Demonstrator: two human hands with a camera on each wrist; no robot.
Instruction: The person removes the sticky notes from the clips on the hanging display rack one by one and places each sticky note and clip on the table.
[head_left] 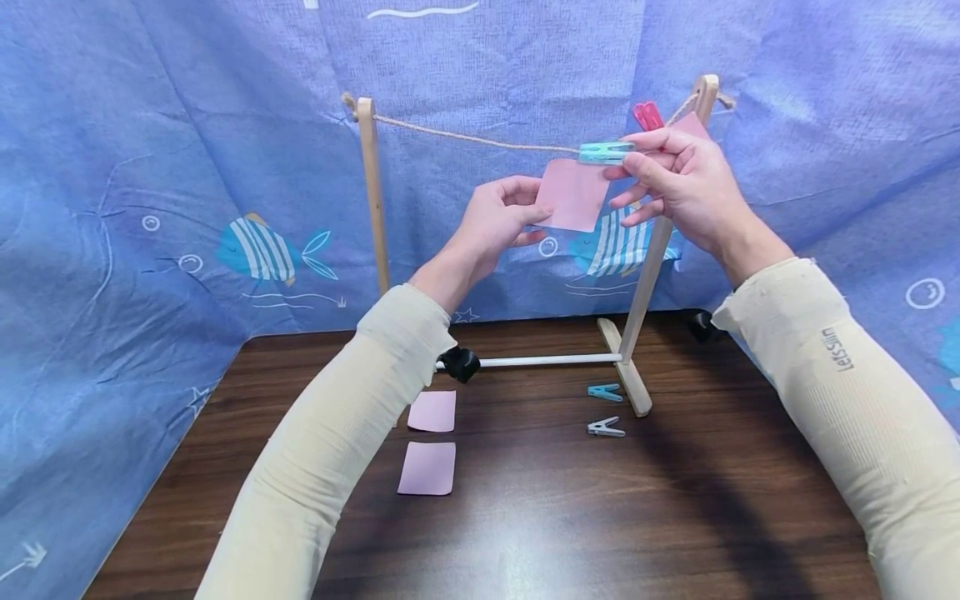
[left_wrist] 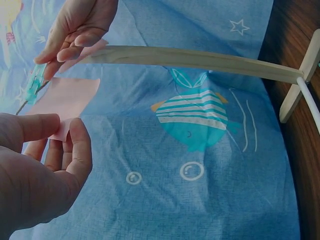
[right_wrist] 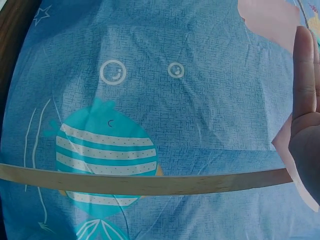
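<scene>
A pink paper square (head_left: 574,198) is just below the rope (head_left: 480,140), its left side pinched in the grip of the left hand (head_left: 501,212), while the right hand (head_left: 678,179) has its grip clamped on an aqua clothespin (head_left: 600,153) at the square's top edge. Farther right is a hot-pink clothespin (head_left: 648,116); on the counter (head_left: 540,542), two pink sheets (head_left: 429,468) lie left of a blue clothespin (head_left: 604,392) and a grey clothespin (head_left: 606,428).

right hand (right_wrist: 306,115): cropped (right wrist view) | rightmost pink sheet (head_left: 691,125): partly hidden
</scene>
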